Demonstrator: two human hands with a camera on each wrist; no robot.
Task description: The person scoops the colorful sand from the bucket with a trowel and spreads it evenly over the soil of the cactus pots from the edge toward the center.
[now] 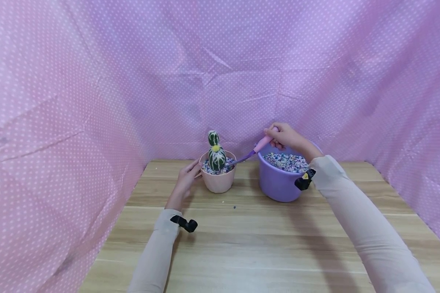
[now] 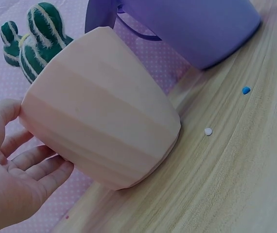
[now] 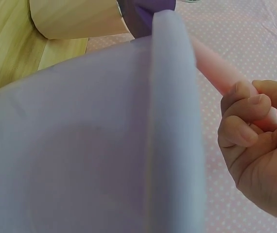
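A toy-like green cactus [image 1: 217, 160] with white stripes and a yellow flower stands in a pale peach flower pot [image 1: 218, 183] among coloured pebbles. My left hand [image 1: 186, 179] rests against the pot's left side, thumb at the rim and fairly straight fingers along the wall in the left wrist view. My right hand [image 1: 285, 135] grips the pink handle of a garden trowel [image 1: 262, 144] above a purple bucket [image 1: 278, 185]. The trowel slants down to the left, its purple blade reaching over the pot's right rim beside the cactus. Pebbles partly hide the cactus base.
Multicoloured pebbles [image 1: 287, 162] fill much of the bucket. A white pebble [image 2: 208, 131] and a blue pebble [image 2: 246, 90] lie loose on the wooden table [image 1: 227, 252]. Pink dotted cloth [image 1: 242, 81] hangs behind and at both sides.
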